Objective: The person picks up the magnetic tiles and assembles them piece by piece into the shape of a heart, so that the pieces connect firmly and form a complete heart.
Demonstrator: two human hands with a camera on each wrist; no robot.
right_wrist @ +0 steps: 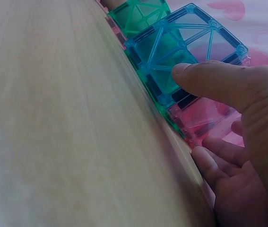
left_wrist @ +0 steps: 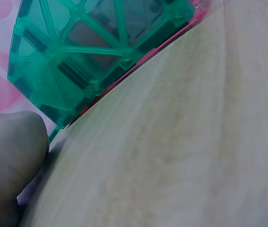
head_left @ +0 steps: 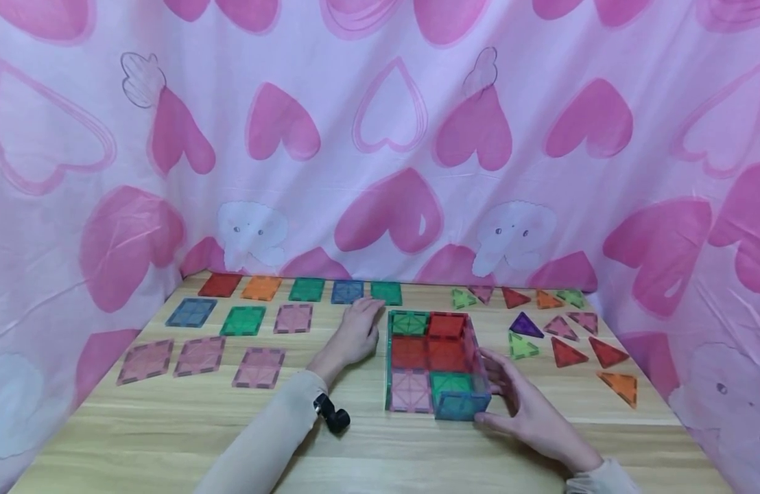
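A low box of translucent magnetic tiles stands in the middle of the table, with red, pink and green tiles as its floor. My right hand spans its near right corner. In the right wrist view the thumb rests on the blue front tile, and the fingertips are at the pink side wall. My left hand reaches past the box's left side, its fingers extended at the near edge of a flat green square tile. The left wrist view shows the box's green side wall beside that hand.
Square tiles in several colours lie flat at left, among them a pink one and a blue one. Triangles, such as a purple one and an orange one, lie at right. A heart-patterned curtain encloses the table.
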